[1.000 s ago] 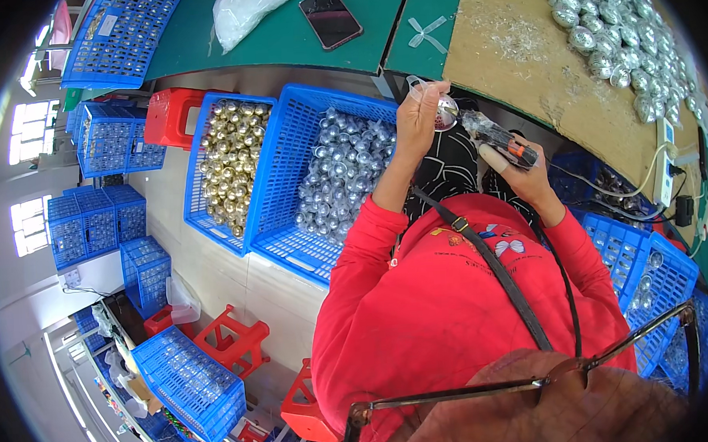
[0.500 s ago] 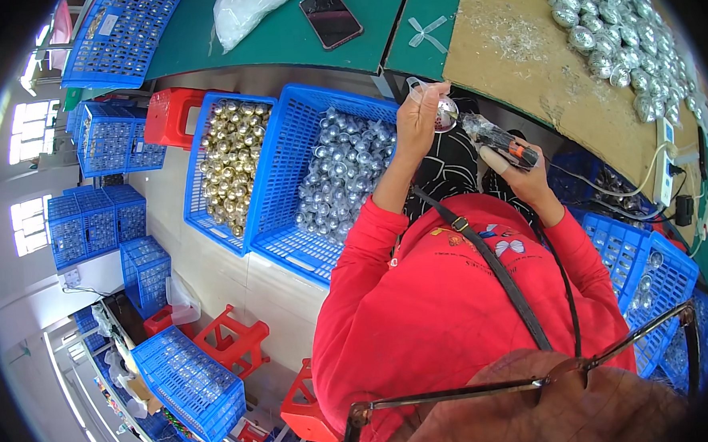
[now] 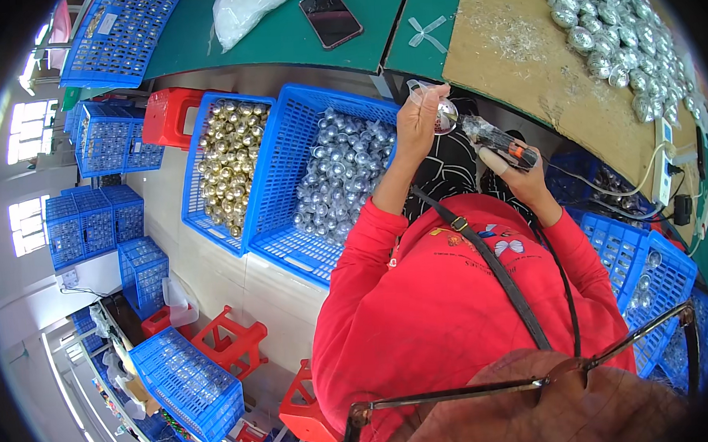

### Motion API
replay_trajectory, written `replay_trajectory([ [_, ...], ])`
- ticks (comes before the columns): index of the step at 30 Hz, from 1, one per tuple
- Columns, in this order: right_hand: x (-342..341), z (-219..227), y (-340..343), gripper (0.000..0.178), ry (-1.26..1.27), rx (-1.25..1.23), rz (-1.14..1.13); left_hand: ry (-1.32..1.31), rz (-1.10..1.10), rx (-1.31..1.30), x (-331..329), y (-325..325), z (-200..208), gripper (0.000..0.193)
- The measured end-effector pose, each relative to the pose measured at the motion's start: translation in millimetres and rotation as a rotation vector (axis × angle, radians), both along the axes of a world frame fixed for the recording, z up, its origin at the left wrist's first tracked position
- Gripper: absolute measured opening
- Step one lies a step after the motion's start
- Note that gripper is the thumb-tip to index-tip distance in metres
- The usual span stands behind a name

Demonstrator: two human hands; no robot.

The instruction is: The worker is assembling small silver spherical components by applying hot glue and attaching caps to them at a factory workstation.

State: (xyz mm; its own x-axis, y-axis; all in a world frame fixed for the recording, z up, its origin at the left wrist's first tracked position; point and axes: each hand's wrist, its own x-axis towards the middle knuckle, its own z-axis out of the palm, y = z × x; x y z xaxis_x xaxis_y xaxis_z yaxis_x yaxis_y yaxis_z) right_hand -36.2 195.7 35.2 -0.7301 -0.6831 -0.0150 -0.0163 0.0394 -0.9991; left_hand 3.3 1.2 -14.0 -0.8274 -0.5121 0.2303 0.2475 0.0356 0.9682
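Green surface (image 3: pixel 197 53) runs along the far side of my view, with a brown board (image 3: pixel 506 69) on its right part and a pile of silver ornaments (image 3: pixel 621 39) toward the board's right edge. Near the surface's front edge, further left, lie a dark phone (image 3: pixel 331 18) and a white plastic bag (image 3: pixel 251 10). Below that edge, to the left, I have one blue crate of gold balls (image 3: pixel 233 159) and a larger one of silver balls (image 3: pixel 343 173). I see both hands at work off the surface, just below the board's near left corner. My left hand (image 3: pixel 418 123) is closed, pinching a silver ball (image 3: pixel 446 118) together with a clear plastic piece (image 3: pixel 417 90) that rises above the fingers. My right hand (image 3: pixel 523 172) is wrapped around a dark tool (image 3: pixel 512 150) with an orange part and clear film about its front end. That front end points at the ball, just beside it; I cannot tell whether they touch. I judge the step in hand to be tool work on this one ball. As I read it, the next move calls for a steady left grip, a small, well-aimed right wrist, and fingertips clear of the tool's tip.
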Motion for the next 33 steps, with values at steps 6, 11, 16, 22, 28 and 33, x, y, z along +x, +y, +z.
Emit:
replay_trajectory([
  [6,-20.3,-13.4,19.3,0.024,0.044,0.019,-0.073,0.017,0.024,0.029,-1.8,-7.9,1.9,0.030],
  [11,-88.8,-22.3,33.4,0.020,0.570,0.515,-0.328,0.028,0.026,0.034,0.7,-16.9,0.1,0.031],
  [16,-140.7,-19.9,21.9,0.036,0.921,0.753,-0.346,0.023,0.035,0.024,4.1,-27.3,-2.0,0.034],
  [22,-143.0,22.0,-4.4,0.038,0.888,0.950,-0.328,0.044,0.106,0.057,14.8,-51.5,-13.9,0.034],
  [28,-156.9,18.3,-118.9,0.032,0.832,0.360,-0.032,0.039,0.063,0.096,11.6,-55.4,-13.1,0.033],
  [33,-190.4,-11.1,-175.1,0.035,0.919,0.548,0.085,0.041,0.128,0.135,26.1,-63.0,-17.7,0.032],
])
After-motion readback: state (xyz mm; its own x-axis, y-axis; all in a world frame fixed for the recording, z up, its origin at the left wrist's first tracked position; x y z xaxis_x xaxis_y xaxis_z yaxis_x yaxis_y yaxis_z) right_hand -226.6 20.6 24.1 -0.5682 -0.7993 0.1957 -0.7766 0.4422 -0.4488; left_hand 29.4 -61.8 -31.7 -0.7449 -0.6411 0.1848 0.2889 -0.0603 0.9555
